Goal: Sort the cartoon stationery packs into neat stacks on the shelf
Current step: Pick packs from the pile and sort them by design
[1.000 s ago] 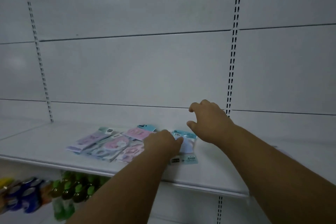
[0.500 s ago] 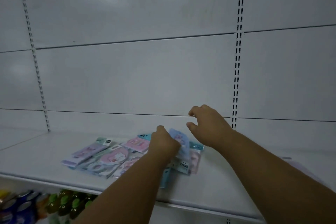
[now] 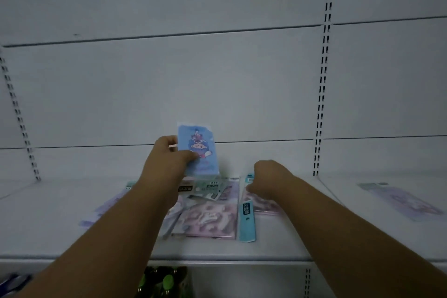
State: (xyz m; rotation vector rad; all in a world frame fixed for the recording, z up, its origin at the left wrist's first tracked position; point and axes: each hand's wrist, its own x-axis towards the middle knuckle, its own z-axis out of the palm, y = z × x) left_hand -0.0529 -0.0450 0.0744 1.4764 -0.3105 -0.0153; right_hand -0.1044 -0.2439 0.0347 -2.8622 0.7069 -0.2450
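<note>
My left hand (image 3: 169,159) grips a blue cartoon pack (image 3: 200,150) and holds it upright above the white shelf (image 3: 48,232). Below it several pastel packs lie scattered in a loose pile (image 3: 210,220), pink and purple ones overlapping. My right hand (image 3: 268,179) reaches down with curled fingers onto a pink pack with a teal header strip (image 3: 248,222) at the pile's right side; the fingertips are hidden, so the hold is unclear. A single purple pack (image 3: 404,199) lies apart on the shelf section to the right.
The white back panel (image 3: 217,84) rises behind the shelf, with slotted uprights (image 3: 323,80) at right and at the left edge. Green-capped bottles (image 3: 164,282) stand on the lower shelf below the front edge.
My left hand has lifted the blue pack off the pile and turned it upright. My right hand has dropped from above the shelf onto the pink pack at the right.
</note>
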